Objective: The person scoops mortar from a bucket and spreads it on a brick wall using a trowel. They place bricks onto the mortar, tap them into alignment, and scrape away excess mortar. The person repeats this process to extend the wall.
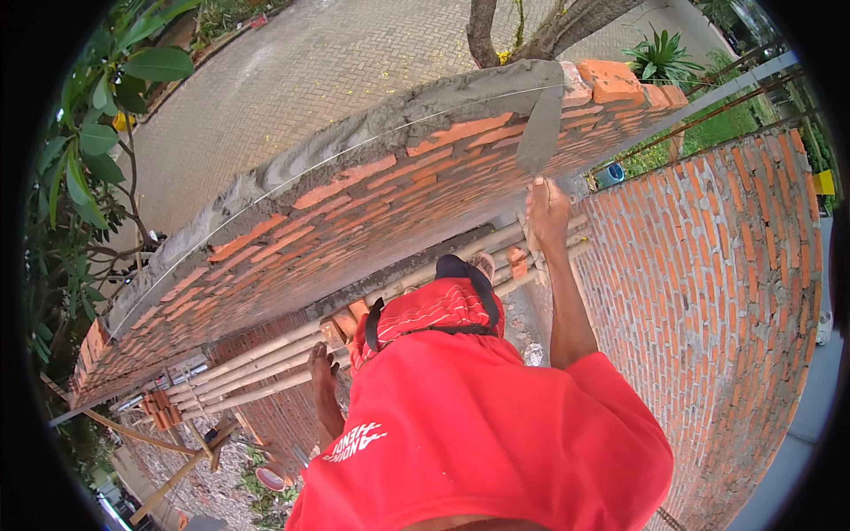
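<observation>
My right hand (549,212) is closed round the handle of a trowel. The trowel's grey, mortar-smeared blade (540,137) points away from me, its far end against the wet mortar (390,124) along the top of the brick wall (372,199). A thin string line (305,179) runs along that mortar edge. Low on my left side, my left hand (324,365) hangs with its fingers apart and nothing visible in it. Close by it, a few loose bricks (336,331) rest on the bamboo poles (266,363).
Laid bricks (611,81) top the wall's right end. A second brick wall (708,265) stands at my right. More bricks (161,410) are stacked on the poles at far left. Tree branches (549,35) and leafy twigs (97,142) reach in near the wall. Paving (292,80) lies beyond.
</observation>
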`<move>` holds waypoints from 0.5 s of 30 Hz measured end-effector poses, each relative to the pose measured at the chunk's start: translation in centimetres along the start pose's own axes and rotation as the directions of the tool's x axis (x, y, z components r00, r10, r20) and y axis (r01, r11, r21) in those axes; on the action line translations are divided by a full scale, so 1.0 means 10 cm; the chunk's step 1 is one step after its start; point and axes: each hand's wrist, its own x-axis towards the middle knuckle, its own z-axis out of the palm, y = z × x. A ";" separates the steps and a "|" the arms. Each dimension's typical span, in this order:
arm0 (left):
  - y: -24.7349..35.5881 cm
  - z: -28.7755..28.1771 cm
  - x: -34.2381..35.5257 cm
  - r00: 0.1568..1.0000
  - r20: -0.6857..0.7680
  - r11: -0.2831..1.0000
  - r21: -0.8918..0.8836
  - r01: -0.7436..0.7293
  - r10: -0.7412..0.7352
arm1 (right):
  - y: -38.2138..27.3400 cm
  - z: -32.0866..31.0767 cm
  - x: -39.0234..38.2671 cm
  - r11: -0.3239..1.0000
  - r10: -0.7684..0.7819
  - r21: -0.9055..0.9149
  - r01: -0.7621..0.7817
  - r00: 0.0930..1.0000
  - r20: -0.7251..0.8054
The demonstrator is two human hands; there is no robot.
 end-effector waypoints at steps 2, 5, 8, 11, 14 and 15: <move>-0.23 -0.04 -0.07 0.998 0.043 0.999 0.026 0.035 -0.036 | -0.06 0.40 -0.24 0.987 -0.010 0.160 -0.004 0.996 0.090; -0.57 -0.02 -0.18 0.985 0.020 0.982 0.088 0.168 -0.170 | -0.22 0.99 -0.64 0.947 -0.293 -0.058 0.316 0.924 0.247; -0.84 -0.01 -0.32 0.970 0.005 0.966 0.096 0.242 -0.243 | -0.47 1.45 -0.97 0.809 -0.455 -0.178 0.561 0.788 0.416; -1.04 -0.05 -0.46 0.960 -0.017 0.957 0.076 0.280 -0.279 | -0.63 1.69 -1.11 0.759 -0.517 -0.151 0.634 0.726 0.454; -1.22 -0.11 -0.57 0.954 -0.047 0.954 0.032 0.298 -0.297 | -0.61 1.58 -0.97 0.716 -0.566 -0.232 0.659 0.742 0.360; -1.28 -0.12 -0.60 0.952 -0.055 0.953 0.018 0.303 -0.302 | -0.58 1.45 -0.86 0.721 -0.562 -0.270 0.638 0.767 0.309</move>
